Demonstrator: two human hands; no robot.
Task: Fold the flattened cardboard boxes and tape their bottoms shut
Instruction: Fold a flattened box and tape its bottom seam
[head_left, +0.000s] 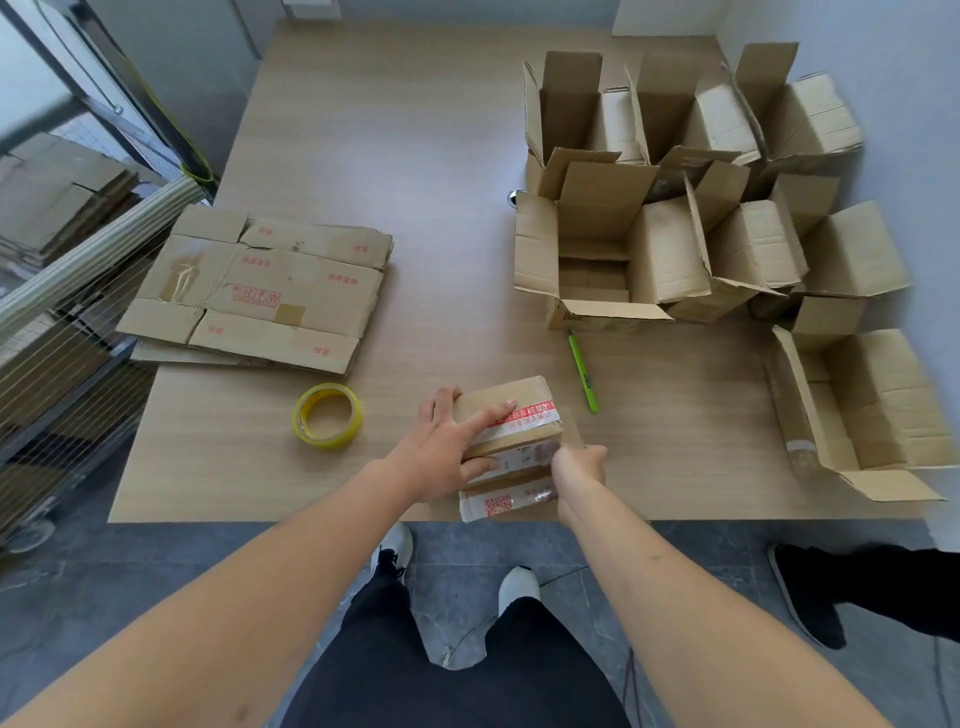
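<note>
The small cardboard box (511, 447) stands at the near edge of the table (415, 156), directly in front of the person. Its upper face carries a strip of white tape with red print.

Left hand (447, 449): laid flat on the upper face of the box, fingers straight and spread, index finger extended along the printed tape, thumb against the near side face. It presses the box and grips nothing.

Right hand (579, 467): at the right near corner of the box, fingers curled in a pinch. What it pinches is too small to identify; it may be a tape end.

Positions relative to the box:
- Roll of yellow tape (327, 415): lying flat on the table to the left, apart from the box.
- Green pen (584, 374): on the table just beyond and to the right.
- Stack of flattened boxes (260, 291): beyond and to the left, past the tape roll.
- Group of erected boxes (675, 208): beyond and to the right, flaps open upward, packed against one another.
- One further open box (857, 410): to the right, at the table's right edge.
- Wire rack (67, 291): far left, beside the table, holding more flat cardboard.
</note>
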